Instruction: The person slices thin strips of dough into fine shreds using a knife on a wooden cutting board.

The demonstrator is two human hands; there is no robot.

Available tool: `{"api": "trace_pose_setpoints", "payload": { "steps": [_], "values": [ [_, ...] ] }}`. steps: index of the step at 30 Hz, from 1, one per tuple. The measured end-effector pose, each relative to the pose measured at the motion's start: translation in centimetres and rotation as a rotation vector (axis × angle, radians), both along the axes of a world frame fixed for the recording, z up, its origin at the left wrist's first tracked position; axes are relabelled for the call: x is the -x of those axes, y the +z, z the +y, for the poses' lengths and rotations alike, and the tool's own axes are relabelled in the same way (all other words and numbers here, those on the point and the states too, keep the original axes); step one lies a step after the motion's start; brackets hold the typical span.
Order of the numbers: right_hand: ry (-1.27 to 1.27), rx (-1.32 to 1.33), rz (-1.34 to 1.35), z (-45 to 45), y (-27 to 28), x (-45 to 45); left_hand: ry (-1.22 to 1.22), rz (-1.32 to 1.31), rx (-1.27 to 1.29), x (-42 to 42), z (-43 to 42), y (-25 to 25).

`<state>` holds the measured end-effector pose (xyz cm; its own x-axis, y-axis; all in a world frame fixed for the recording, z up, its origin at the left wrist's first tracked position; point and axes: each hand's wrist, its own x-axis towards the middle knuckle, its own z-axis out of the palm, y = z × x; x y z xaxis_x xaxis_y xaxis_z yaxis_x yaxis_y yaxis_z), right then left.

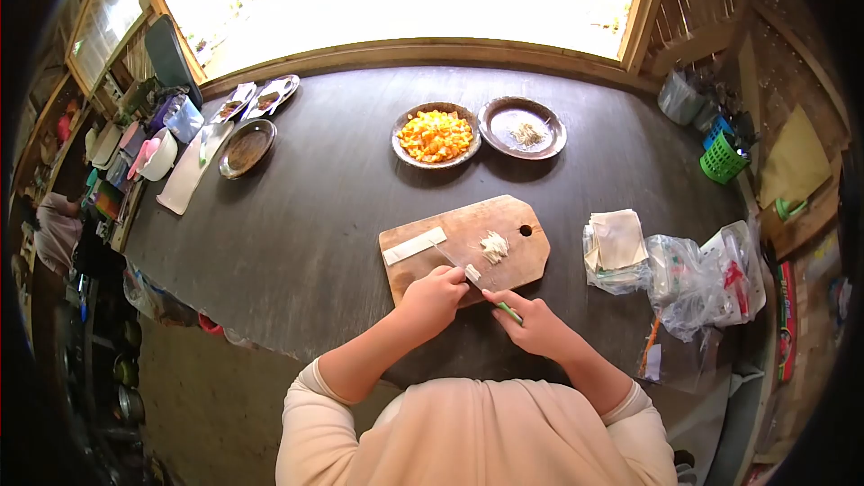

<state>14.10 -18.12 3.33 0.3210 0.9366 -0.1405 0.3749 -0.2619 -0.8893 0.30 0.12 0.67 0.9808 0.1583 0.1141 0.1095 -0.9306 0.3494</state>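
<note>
A wooden cutting board [441,222] lies on the dark table in front of me. The fingers of my left hand [432,299] are closed on a small white piece [472,274] at the board's near edge. My right hand [531,326] grips a knife by its green handle [509,312], close to that piece; its blade hardly shows. Past my hands, a small heap of thin white shreds [493,247] rests on the board. A flat white strip [414,246] lies at the board's left side. I cannot tell what the white material is.
Beyond the board stand a bowl of chopped orange pieces [436,136] and a plate [523,126] with a little dry heap. A brown dish [247,148] sits at left. Plastic bags [688,279] and a stack of pale sheets [616,240] lie at right, near a green basket [723,160].
</note>
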Motion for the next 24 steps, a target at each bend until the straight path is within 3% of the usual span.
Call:
{"api": "trace_pose_setpoints", "payload": {
  "steps": [12, 15, 18, 24],
  "values": [
    [-0.020, -0.074, 0.029, -0.3, -0.8, 0.2, 0.013, 0.006, 0.014, 0.1, 0.0, 0.2],
    [-0.016, 0.061, -0.024, -0.1, -0.7, 0.4, 0.011, 0.004, 0.019, 0.0, 0.1, 0.1],
    [-0.025, -0.094, -0.039, -0.3, -1.6, 0.4, 0.011, -0.013, 0.012, 0.1, 0.1, 0.1],
    [-0.032, 0.001, 0.054, -0.3, -0.8, 0.1, 0.001, 0.035, 0.003, 0.0, 0.2, 0.1]
  ]
}}
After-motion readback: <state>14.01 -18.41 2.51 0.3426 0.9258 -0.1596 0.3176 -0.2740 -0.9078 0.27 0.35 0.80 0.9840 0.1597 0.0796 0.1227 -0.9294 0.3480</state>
